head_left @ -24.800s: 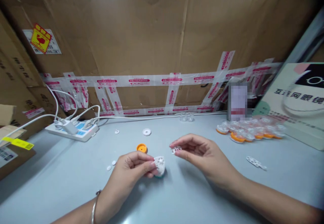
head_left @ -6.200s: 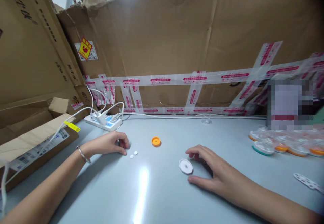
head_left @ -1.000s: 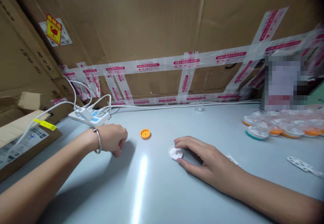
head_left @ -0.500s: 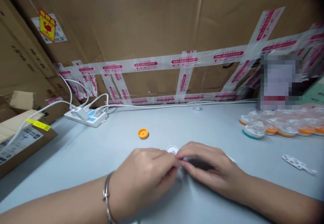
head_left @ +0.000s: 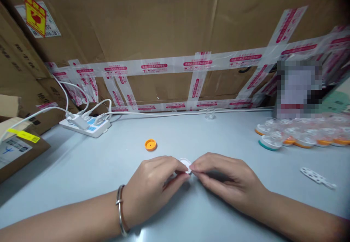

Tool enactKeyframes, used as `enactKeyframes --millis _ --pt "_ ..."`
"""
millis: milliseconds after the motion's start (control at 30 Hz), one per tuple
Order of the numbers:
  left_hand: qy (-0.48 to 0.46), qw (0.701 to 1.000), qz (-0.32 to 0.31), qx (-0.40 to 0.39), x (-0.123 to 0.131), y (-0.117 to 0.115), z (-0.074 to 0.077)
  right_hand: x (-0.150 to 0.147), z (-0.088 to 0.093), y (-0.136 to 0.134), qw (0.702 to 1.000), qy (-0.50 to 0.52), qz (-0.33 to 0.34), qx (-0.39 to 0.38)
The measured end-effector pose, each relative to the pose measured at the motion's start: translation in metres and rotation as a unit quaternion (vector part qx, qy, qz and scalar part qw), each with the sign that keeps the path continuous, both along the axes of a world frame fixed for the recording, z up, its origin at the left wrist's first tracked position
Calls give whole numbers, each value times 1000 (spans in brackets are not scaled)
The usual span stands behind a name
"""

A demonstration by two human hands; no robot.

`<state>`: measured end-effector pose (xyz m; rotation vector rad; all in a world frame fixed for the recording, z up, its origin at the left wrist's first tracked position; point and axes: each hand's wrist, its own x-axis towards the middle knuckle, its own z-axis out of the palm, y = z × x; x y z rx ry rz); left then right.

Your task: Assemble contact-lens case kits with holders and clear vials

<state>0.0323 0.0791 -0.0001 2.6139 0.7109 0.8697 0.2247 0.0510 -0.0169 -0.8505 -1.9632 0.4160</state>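
Between my two hands, low in the middle of the head view, is a small round white piece (head_left: 185,161), partly covered by fingers. My left hand (head_left: 157,189), with a silver bracelet at the wrist, pinches its near edge between thumb and index finger. From the other side my right hand (head_left: 229,178) has its fingertips pressed together at the piece's right edge. Any smaller part in the fingertips is too small to make out. Beyond my left hand an orange round cap (head_left: 150,145) lies on the table, hollow side up.
Several clear-domed pieces (head_left: 300,132) with orange, white or green bases crowd the right side. A white perforated strip (head_left: 317,178) lies nearer. A small clear cup (head_left: 210,114) stands far back by a cable. At left are a power strip (head_left: 86,124) and an opened carton (head_left: 24,154).
My left fingers have shifted so that more of the white piece shows, and its fingertips are lower beside it. My right hand stays nearly in place. The view has turned slightly right.
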Motion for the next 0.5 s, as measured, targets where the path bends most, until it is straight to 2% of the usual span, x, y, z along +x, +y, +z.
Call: enactKeyframes --millis 100,167,300,500 --pt "61 996 37 -49 -1 6 0 2 1 4 995 -11 -70 -70" --pt "89 990 49 -95 -1 10 -1 2 1 7 991 -26 -89 -96" --pt "84 983 39 -159 2 15 -7 3 -3 10 994 -71 -54 -57" --pt "66 978 33 -196 4 19 -11 3 -10 10 995 -101 -21 11"
